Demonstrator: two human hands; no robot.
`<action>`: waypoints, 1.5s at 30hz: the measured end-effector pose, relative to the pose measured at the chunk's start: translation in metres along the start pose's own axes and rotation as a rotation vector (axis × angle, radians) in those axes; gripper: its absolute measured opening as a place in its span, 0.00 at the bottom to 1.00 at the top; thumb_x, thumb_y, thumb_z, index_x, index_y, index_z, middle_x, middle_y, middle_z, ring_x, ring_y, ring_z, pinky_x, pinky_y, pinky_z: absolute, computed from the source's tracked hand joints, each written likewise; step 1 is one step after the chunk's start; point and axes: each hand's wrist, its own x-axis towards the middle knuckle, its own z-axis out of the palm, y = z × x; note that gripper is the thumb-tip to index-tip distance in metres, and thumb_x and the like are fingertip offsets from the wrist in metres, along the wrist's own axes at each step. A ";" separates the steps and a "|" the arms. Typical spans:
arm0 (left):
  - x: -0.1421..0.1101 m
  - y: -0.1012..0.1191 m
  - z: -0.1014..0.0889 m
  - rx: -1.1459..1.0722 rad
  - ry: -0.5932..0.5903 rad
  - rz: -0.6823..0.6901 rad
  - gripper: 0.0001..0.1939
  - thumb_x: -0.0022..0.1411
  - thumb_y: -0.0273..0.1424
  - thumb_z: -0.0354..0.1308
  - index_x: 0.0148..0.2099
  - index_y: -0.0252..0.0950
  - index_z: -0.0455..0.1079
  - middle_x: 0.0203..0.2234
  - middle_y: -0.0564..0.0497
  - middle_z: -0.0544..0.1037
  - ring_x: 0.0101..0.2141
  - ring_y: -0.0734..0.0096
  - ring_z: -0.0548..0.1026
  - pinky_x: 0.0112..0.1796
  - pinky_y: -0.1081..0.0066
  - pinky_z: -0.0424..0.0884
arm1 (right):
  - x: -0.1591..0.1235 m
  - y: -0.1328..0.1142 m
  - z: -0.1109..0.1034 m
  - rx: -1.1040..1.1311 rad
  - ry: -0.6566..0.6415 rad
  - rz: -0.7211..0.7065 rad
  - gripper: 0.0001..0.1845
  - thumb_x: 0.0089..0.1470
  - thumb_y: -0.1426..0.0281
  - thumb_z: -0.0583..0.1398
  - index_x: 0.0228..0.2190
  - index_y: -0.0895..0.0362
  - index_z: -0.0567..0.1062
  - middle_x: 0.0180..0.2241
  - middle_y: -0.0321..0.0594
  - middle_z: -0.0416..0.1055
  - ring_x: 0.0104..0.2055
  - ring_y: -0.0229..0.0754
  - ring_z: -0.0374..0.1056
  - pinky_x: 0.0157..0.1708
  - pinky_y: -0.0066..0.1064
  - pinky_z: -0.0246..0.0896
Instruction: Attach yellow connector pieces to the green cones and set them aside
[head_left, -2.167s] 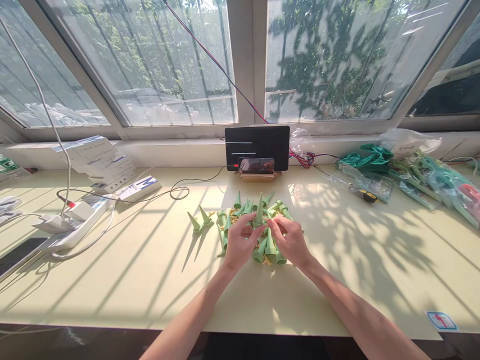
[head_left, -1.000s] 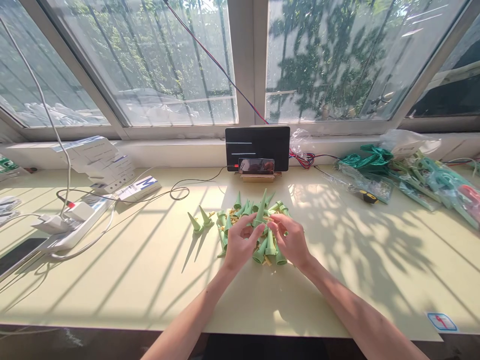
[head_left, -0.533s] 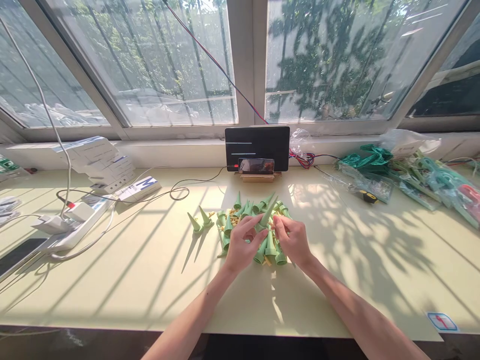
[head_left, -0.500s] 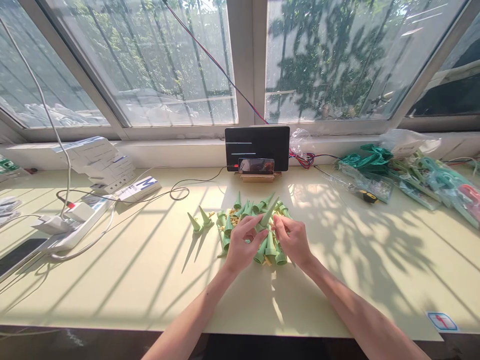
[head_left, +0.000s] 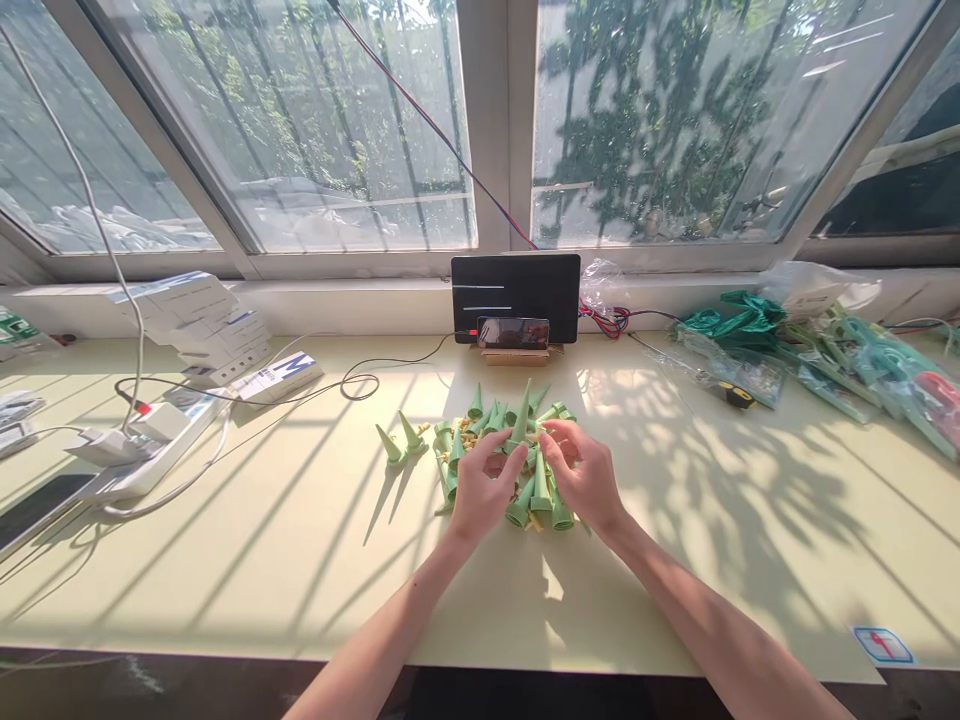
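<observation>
A green plastic cone spike (head_left: 523,412) stands nearly upright between my hands, its point facing away from me. My left hand (head_left: 480,485) pinches its wide base between thumb and fingers. At the base's right side, my right hand (head_left: 586,475) has thumb and index finger brought close together. A small yellowish piece seems to lie at those fingertips, too small to make out clearly. Beneath and around both hands lies a heap of similar green cones (head_left: 540,492), with small yellow pieces (head_left: 471,437) among them. Two more cones (head_left: 390,447) stand apart on the left.
A phone (head_left: 513,332) leans before a black tablet (head_left: 514,270) at the back. Left are white boxes (head_left: 199,325), a power strip (head_left: 161,450) and cables. Plastic-bagged items (head_left: 862,360) and a yellow-black tool (head_left: 736,394) lie on the right. Windows rise behind the table.
The held cone has turned from leaning right to nearly upright and shifted slightly left. My right fingertips have moved left toward its base.
</observation>
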 end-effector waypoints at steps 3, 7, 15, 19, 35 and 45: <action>0.001 -0.001 -0.001 -0.041 0.018 -0.060 0.22 0.59 0.45 0.61 0.49 0.33 0.72 0.15 0.57 0.66 0.16 0.79 0.63 0.16 0.79 0.61 | 0.000 0.001 0.001 -0.029 -0.032 -0.074 0.16 0.62 0.61 0.57 0.46 0.58 0.74 0.34 0.41 0.76 0.22 0.34 0.64 0.23 0.27 0.62; 0.001 -0.002 -0.002 -0.040 0.021 -0.082 0.23 0.59 0.45 0.61 0.49 0.33 0.72 0.15 0.58 0.65 0.16 0.79 0.62 0.16 0.79 0.61 | 0.001 0.006 0.002 -0.067 -0.036 -0.151 0.14 0.63 0.63 0.55 0.42 0.57 0.76 0.35 0.42 0.76 0.23 0.35 0.63 0.24 0.29 0.63; 0.000 -0.003 -0.004 0.003 0.002 -0.035 0.25 0.58 0.44 0.62 0.51 0.32 0.72 0.21 0.53 0.71 0.20 0.76 0.69 0.18 0.78 0.65 | -0.001 0.009 0.002 -0.008 -0.039 -0.161 0.13 0.64 0.64 0.54 0.36 0.58 0.76 0.28 0.41 0.73 0.26 0.38 0.66 0.26 0.30 0.62; 0.001 -0.003 -0.005 -0.015 -0.023 0.011 0.25 0.59 0.42 0.62 0.54 0.32 0.72 0.25 0.52 0.72 0.19 0.80 0.67 0.17 0.79 0.64 | -0.001 0.006 0.002 0.009 -0.070 -0.112 0.16 0.64 0.61 0.54 0.30 0.58 0.74 0.22 0.37 0.67 0.23 0.37 0.62 0.24 0.29 0.59; 0.002 -0.014 -0.001 -0.051 -0.056 0.094 0.23 0.61 0.39 0.61 0.58 0.41 0.71 0.41 0.48 0.72 0.18 0.85 0.67 0.16 0.78 0.68 | 0.003 -0.007 0.001 0.473 -0.201 0.321 0.23 0.58 0.51 0.57 0.24 0.58 0.69 0.16 0.28 0.54 0.15 0.31 0.50 0.15 0.25 0.45; -0.001 0.003 0.001 -0.023 0.035 -0.019 0.23 0.59 0.44 0.62 0.49 0.33 0.71 0.19 0.56 0.68 0.17 0.78 0.67 0.16 0.78 0.64 | 0.001 0.000 0.000 0.110 -0.143 0.047 0.18 0.60 0.56 0.58 0.41 0.57 0.73 0.30 0.39 0.71 0.19 0.33 0.57 0.19 0.27 0.53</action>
